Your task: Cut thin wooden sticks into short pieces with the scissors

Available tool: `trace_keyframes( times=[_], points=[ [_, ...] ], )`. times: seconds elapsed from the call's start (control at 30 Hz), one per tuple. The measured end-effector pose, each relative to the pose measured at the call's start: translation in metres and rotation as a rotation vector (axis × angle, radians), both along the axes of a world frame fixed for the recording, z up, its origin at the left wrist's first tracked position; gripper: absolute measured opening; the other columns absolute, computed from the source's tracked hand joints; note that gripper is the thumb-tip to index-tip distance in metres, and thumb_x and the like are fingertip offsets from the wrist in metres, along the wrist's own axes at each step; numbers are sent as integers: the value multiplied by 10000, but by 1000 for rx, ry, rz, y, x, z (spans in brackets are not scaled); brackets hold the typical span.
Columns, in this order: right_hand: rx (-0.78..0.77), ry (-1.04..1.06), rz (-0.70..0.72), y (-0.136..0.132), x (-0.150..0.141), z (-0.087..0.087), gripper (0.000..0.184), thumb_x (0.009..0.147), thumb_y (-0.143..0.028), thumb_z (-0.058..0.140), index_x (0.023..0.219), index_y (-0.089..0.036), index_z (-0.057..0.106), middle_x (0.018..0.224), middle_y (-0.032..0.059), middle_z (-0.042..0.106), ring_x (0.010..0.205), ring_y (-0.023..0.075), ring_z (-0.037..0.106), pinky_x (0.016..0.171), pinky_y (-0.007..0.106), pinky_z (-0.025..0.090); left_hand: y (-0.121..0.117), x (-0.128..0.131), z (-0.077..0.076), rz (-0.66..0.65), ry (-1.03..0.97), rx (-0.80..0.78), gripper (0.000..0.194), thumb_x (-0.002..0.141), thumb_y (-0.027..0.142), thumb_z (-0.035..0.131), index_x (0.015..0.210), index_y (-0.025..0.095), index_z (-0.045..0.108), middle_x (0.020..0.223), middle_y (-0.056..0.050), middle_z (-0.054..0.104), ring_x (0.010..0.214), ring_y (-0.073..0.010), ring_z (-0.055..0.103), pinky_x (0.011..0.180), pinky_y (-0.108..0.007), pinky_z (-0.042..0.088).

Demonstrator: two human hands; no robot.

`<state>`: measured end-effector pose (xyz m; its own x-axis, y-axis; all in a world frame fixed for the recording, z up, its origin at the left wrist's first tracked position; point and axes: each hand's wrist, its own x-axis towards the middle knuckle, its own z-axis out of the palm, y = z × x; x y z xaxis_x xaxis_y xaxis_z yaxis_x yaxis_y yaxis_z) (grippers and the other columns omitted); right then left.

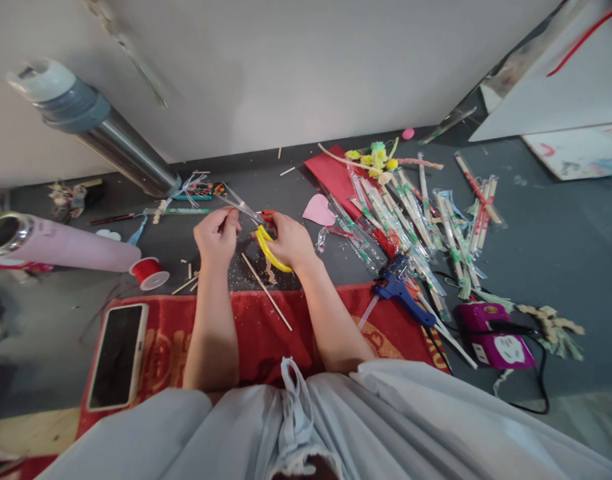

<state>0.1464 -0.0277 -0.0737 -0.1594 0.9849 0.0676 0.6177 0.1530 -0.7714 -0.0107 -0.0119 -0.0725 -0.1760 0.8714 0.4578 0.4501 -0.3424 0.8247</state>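
Observation:
My right hand (pixel 293 240) is closed round the handles of a pair of scissors (pixel 275 252), one loop yellow and the other orange-red. The scissor blades are spread and point up and left, past the fingers of my left hand (pixel 216 235). That hand is curled with thumb and fingers pinched together; anything in the pinch is too small or hidden to make out. Below and between the hands, a thin wooden stick (pixel 267 292) lies partly on the red towel (pixel 266 347). Short cut bits of stick (pixel 186 283) and pale crumbs are scattered beside my left wrist.
Left stand a pink bottle (pixel 76 247), a red thread spool (pixel 150 273), a phone (pixel 119 357) and a steel tube (pixel 131 150). On the right are a pink paper heart (pixel 319 210), several wrapped sticks (pixel 401 213), a blue glue gun (pixel 403 298) and a purple power block (pixel 493 333) with cords.

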Motion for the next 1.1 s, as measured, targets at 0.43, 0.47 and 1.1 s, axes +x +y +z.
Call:
trace_keyframes(
  times=[0.43, 0.47, 1.1],
  points=[
    [-131, 248, -152, 3, 5, 2, 464, 855, -646, 492, 859, -197, 608, 803, 42, 678, 743, 187, 632, 705, 301, 464, -1, 28, -29, -727, -164, -310, 1228, 483, 770, 760, 1494, 267, 277, 1563, -160, 325, 1455, -374, 324, 1176, -510, 343],
    [-127, 264, -153, 3, 5, 2, 470, 855, -650, 487, 850, -197, 610, 795, 40, 677, 736, 184, 630, 696, 296, 460, -2, 30, -29, -739, -158, -314, 1254, 474, 763, 770, 1503, 267, 250, 1569, -159, 300, 1463, -381, 301, 1186, -520, 323],
    [-139, 329, -142, 3, -1, -2, 466, 854, -622, 478, 844, -187, 644, 789, 41, 692, 758, 198, 653, 706, 302, 485, 4, 41, -62, -560, -81, -62, 1090, 561, 834, 659, 1419, 247, 334, 1374, -151, 418, 1350, -350, 397, 1173, -531, 291]
  ],
)
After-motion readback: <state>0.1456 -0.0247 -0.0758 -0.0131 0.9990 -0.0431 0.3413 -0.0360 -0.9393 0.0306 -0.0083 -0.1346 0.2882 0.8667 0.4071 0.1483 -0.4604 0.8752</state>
